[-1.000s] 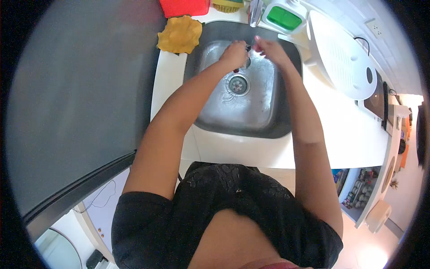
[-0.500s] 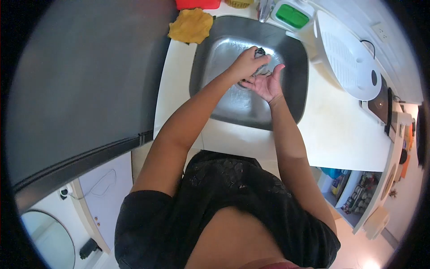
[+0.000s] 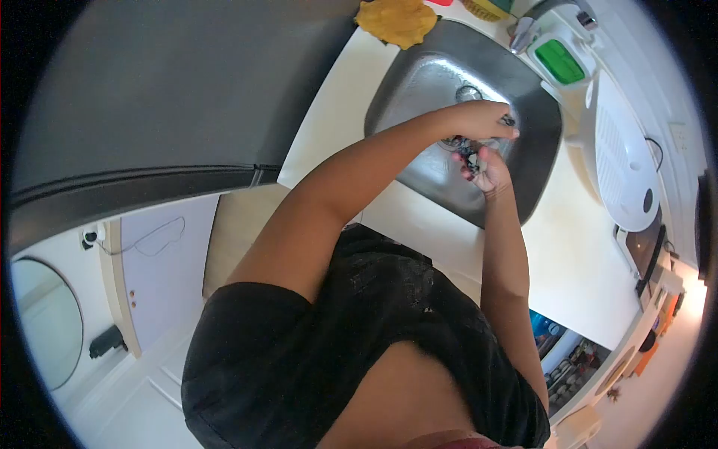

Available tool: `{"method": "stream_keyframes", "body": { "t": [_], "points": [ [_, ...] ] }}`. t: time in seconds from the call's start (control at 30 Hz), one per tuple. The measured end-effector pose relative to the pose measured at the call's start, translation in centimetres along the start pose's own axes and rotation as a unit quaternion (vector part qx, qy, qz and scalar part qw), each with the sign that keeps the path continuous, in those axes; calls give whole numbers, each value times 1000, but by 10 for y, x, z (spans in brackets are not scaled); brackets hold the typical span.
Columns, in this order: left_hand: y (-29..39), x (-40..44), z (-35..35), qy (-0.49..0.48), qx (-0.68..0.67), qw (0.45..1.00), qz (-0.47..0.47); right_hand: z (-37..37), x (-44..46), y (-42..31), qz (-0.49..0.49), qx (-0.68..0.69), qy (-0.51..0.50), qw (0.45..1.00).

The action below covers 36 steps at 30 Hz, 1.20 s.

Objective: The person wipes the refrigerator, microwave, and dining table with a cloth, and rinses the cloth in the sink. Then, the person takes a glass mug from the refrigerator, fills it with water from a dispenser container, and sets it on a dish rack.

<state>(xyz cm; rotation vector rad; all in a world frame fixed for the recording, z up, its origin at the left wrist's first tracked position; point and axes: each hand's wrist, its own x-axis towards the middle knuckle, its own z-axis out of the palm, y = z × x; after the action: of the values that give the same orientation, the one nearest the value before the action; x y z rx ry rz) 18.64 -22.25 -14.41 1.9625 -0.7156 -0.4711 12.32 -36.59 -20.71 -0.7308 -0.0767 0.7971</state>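
In the head view, the step in hand looks like two-handed handling of a dark-patterned clear item inside the sink, above its floor. The right hand, nearer the sink's front edge, has its grip closed around the item; the left hand, farther back, curls its grip over a similar dark part, though whether that is the same piece cannot be told. The faucet stands behind the sink, the bench to its right. The next move probably calls for steady fingers, as smooth surfaces may slip.
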Motion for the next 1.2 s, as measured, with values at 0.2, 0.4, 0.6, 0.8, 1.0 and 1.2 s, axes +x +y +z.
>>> {"method": "stream_keyframes", "body": {
  "t": [0.2, 0.4, 0.6, 0.8, 1.0, 1.2],
  "points": [
    [6, 9, 5, -39, -205, 978, 25, 35, 17, -4, -12, -20, 151, 988],
    [13, 11, 2, -10, -194, 981, 1, 32, 28, -1, -40, -63, 215, 974],
    [3, 20, 24, 100, -135, 985, -26, 36, 37, 18, -120, -185, 334, 916],
    [11, 16, 38, 202, -29, 976, -75, 22, 44, 31, -265, -375, 323, 828],
    [13, 21, 53, 303, 58, 945, -107, -2, 39, 36, -163, -483, 369, 777],
    [32, 10, 56, 272, 130, 942, -148, -41, 52, 56, -264, -429, 266, 822]
  ]
}}
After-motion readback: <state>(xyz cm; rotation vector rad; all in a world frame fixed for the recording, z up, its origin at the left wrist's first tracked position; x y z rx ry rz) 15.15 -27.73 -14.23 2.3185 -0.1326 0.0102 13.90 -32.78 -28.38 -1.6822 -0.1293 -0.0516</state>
